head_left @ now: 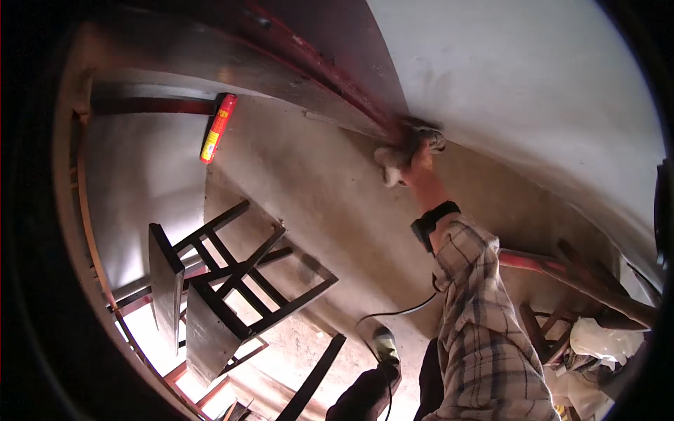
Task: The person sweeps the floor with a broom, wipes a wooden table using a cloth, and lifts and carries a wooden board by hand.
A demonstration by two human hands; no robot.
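Observation:
My right hand [415, 163] reaches out from a plaid sleeve [477, 330] with a dark watch [435, 221] on the wrist. Its fingers are closed on a pale, crumpled rag [393, 160]. The rag is pressed where a dark red strip [330, 67] meets the concrete surface [316, 189] and the white surface [519, 84]. My left hand is out of view. A dark trouser leg and a grey-green shoe [383, 346] show at the bottom.
A dark wooden chair [225, 281] stands at the left, with more dark frames below it. A red fire extinguisher [218, 129] hangs at upper left. A thin black cable [393, 312] lies near the shoe. Wooden pieces and white plastic [597, 337] are piled at the right.

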